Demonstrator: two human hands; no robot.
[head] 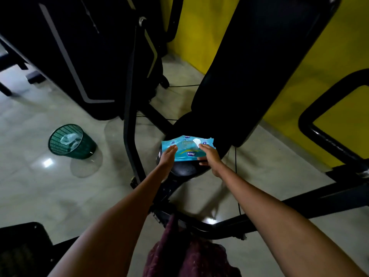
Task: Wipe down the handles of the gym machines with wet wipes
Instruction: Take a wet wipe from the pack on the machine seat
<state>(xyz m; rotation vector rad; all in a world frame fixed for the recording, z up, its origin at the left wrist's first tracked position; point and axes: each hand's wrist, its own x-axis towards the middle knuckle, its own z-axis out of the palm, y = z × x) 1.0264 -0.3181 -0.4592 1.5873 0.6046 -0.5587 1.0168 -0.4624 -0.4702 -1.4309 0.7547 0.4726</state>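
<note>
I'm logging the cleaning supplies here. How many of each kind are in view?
Wipes pack: 1
Wipe sticking out of the pack: 1
Green bin: 1
Total: 3

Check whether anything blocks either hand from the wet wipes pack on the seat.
Nothing visible does. The left hand and the right hand already rest on the blue wipes pack, which lies on the black seat. A white wipe sticks out by the right fingers.

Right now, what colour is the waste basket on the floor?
Dark green, with a mesh wall: waste basket, seen in the head view.
</note>
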